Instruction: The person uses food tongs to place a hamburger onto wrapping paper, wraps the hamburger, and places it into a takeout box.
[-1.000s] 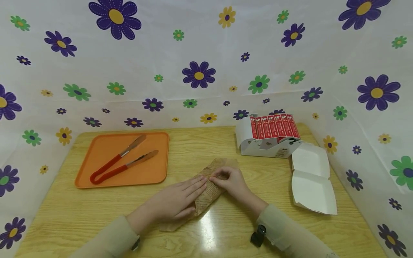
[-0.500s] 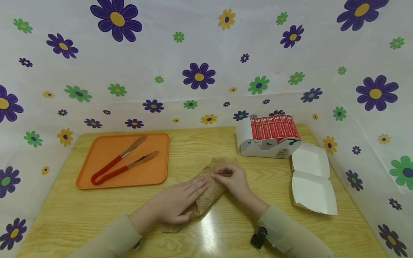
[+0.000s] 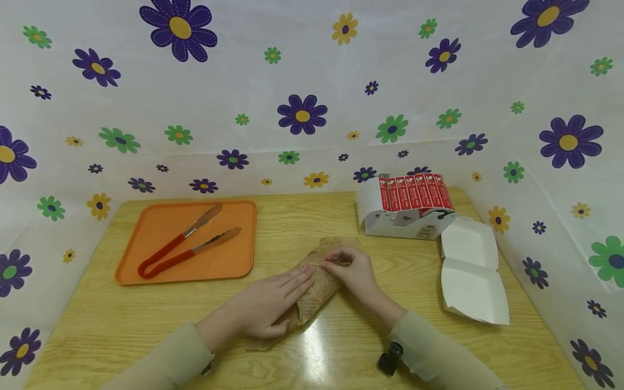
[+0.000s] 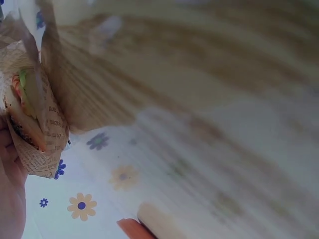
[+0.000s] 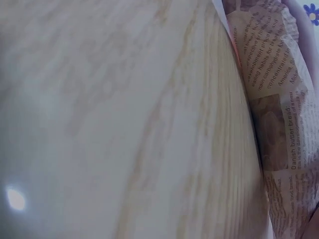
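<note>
A sandwich (image 4: 29, 112) with seeded bread and green and red filling shows at an open end of its wrapper in the left wrist view. The brown printed wrapping paper (image 3: 314, 298) covers it in the head view, lying slantwise at the table's middle. My left hand (image 3: 268, 303) rests on the bundle with straight fingers, thumb along its near side. With thumb and forefinger, my right hand (image 3: 355, 272) pinches the paper on top, just beyond the left fingertips. Print and a bread picture show on the paper's side (image 5: 279, 134) in the right wrist view.
Red-handled tongs (image 3: 163, 257) lie on an orange tray (image 3: 229, 265) at the left. A white holder (image 3: 390, 225) with several red packets (image 3: 414, 192) stands at the back right. An opened white takeout box (image 3: 473, 290) lies in front of it. A flowered cloth (image 3: 302, 65) surrounds the table.
The right hand has shifted very slightly away from me, still pinching the paper. The left hand stays pressed on the bundle, and the rest has not moved.
</note>
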A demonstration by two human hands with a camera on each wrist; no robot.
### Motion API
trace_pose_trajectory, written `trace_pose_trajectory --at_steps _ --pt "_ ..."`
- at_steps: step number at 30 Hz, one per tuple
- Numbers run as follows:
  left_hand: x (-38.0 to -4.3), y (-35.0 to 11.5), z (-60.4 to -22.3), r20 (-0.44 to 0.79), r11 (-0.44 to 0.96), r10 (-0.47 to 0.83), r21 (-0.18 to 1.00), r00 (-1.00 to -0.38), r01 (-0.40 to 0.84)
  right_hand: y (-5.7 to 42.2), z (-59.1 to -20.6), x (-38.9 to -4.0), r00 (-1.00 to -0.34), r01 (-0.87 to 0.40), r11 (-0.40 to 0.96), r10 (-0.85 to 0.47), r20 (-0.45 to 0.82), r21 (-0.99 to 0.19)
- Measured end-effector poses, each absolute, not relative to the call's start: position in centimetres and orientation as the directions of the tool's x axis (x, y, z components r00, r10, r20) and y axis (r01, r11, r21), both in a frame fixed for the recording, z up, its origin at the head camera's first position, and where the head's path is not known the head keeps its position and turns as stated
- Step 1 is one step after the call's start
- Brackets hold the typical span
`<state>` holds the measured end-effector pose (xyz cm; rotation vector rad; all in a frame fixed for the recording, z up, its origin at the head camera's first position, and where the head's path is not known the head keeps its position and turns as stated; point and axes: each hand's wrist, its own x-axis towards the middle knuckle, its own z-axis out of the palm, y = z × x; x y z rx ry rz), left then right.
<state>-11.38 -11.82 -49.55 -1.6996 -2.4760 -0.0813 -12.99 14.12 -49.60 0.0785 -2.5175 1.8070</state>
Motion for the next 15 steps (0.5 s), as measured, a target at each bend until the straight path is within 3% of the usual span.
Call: trace_pose_trajectory --at_steps 6,15 --pt "-11.4 -11.9 -49.6 0.149 0.346 0.93 -0.042 -0.337 0.937 15.3 -49.8 -13.2 -0.998 -0.057 0.269 0.007 0.061 -0.961" --pt "-11.3 -11.9 -49.6 0.144 0.346 0.93 -0.043 -0.337 0.937 17.8 -50.4 -14.3 -0.984 0.04 0.172 0.176 -0.009 -0.984"
